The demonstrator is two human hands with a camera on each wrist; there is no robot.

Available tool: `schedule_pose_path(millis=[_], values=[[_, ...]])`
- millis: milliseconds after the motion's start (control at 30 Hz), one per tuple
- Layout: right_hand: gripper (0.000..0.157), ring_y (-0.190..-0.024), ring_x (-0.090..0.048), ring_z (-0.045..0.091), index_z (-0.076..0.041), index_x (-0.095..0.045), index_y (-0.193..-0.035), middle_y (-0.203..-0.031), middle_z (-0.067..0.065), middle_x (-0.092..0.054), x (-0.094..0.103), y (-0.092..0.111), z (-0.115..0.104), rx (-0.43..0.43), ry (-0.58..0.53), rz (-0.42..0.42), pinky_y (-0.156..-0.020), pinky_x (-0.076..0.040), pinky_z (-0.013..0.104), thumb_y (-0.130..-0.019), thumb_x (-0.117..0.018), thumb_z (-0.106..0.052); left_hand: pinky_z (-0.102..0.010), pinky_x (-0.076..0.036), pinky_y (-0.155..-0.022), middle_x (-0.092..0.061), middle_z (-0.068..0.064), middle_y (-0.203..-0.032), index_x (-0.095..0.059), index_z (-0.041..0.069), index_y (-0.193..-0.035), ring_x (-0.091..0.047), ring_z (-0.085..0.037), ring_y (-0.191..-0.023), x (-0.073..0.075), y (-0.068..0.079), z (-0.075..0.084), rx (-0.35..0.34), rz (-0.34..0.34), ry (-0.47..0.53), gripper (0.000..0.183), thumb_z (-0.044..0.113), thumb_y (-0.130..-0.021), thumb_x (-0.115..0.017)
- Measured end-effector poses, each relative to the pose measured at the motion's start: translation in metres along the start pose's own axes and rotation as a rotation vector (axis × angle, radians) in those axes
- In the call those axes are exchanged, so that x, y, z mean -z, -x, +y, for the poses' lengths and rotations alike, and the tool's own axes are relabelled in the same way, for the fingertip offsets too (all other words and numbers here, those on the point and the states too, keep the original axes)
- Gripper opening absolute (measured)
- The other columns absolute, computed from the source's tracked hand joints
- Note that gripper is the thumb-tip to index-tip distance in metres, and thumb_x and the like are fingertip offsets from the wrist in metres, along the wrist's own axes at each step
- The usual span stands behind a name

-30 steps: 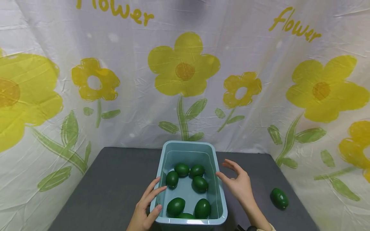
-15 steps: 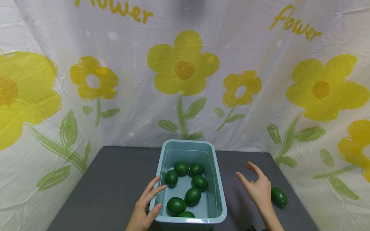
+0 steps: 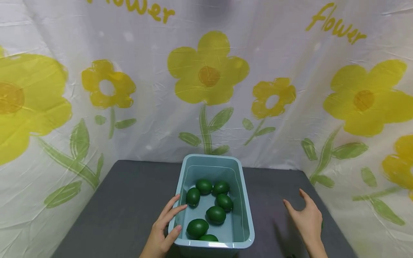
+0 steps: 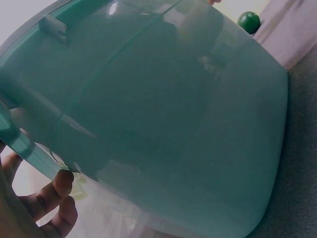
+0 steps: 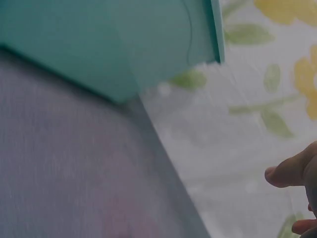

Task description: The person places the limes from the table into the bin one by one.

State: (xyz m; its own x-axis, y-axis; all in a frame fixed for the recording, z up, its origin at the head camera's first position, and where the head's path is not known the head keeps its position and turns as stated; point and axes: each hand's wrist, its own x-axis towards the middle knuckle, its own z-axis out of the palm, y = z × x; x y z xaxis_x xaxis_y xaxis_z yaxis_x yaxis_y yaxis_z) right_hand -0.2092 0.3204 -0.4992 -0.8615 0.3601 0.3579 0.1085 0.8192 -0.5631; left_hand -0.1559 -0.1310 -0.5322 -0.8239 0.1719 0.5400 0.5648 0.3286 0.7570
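A blue-green plastic bin stands in front of me with several dark green limes on its floor. My left hand rests on the bin's left rim, fingers fairly straight and reaching over the edge. In the left wrist view, some fingertips lie just outside that rim. My right hand hovers to the right of the bin, thumb and fingers spread, holding nothing. It covers nearly all of a lone lime at the right. The left wrist view shows a lime past the bin.
Dark grey cloth covers the table under the bin. A pale curtain printed with yellow flowers surrounds the back and both sides of the table.
My right hand has moved right, from beside the bin's rim toward the lone lime, which it now hides. Inside the bin, a lime has rolled from the near right to the middle. My left hand stays put.
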Motion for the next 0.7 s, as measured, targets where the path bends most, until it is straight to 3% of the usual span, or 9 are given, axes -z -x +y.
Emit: schedule_pose_path(millis=[100, 167, 267, 433, 700], values=[[0.083, -0.089, -0.067, 0.048, 0.008, -0.052, -0.15, -0.143, 0.034, -0.058, 0.002, -0.002, 0.015, -0.048, 0.027, -0.026, -0.077, -0.053, 0.06, -0.088, -0.087, -0.034, -0.038, -0.054, -0.099, -0.041, -0.012, -0.166, -0.062, 0.024, -0.148, -0.04, -0.004, -0.148, 0.0, 0.0, 0.0, -0.001, 0.005, -0.012, 0.051, 0.006, -0.1, -0.06], [0.087, -0.109, -0.063, 0.056, 0.008, -0.048, -0.153, -0.147, 0.036, -0.054, 0.003, -0.005, 0.024, -0.096, 0.045, -0.061, -0.086, -0.051, 0.067, -0.088, -0.086, -0.037, -0.037, -0.054, -0.1, -0.042, -0.012, -0.166, -0.063, 0.023, -0.147, -0.04, -0.003, -0.148, -0.001, 0.0, -0.001, -0.005, 0.008, -0.017, 0.051, 0.006, -0.099, -0.06], [0.097, -0.122, -0.054, 0.062, 0.008, -0.04, -0.157, -0.151, 0.04, -0.046, 0.004, -0.01, 0.038, -0.175, 0.075, -0.127, -0.091, -0.047, 0.072, -0.088, -0.084, -0.044, -0.037, -0.055, -0.099, -0.042, -0.013, -0.165, -0.063, 0.023, -0.147, -0.04, -0.003, -0.148, -0.001, 0.0, -0.002, -0.009, 0.006, -0.018, 0.051, 0.005, -0.099, -0.06], [0.109, -0.127, -0.047, 0.066, 0.009, -0.03, -0.161, -0.153, 0.045, -0.035, 0.002, -0.015, 0.06, -0.257, 0.112, -0.185, -0.093, -0.044, 0.076, -0.087, -0.083, -0.051, -0.039, -0.056, -0.098, -0.041, -0.011, -0.166, -0.062, 0.023, -0.148, -0.04, -0.002, -0.148, -0.001, 0.001, -0.002, -0.008, -0.002, -0.02, 0.051, 0.005, -0.1, -0.06], [0.108, -0.123, -0.048, 0.066, 0.011, -0.027, -0.161, -0.149, 0.045, -0.036, -0.008, -0.013, 0.078, -0.293, 0.117, -0.177, -0.092, -0.045, 0.076, -0.086, -0.084, -0.043, -0.04, -0.058, -0.094, -0.038, -0.011, -0.168, -0.061, 0.021, -0.149, -0.04, -0.002, -0.147, 0.0, 0.0, -0.001, -0.009, -0.01, 0.027, 0.052, 0.004, -0.1, -0.059]])
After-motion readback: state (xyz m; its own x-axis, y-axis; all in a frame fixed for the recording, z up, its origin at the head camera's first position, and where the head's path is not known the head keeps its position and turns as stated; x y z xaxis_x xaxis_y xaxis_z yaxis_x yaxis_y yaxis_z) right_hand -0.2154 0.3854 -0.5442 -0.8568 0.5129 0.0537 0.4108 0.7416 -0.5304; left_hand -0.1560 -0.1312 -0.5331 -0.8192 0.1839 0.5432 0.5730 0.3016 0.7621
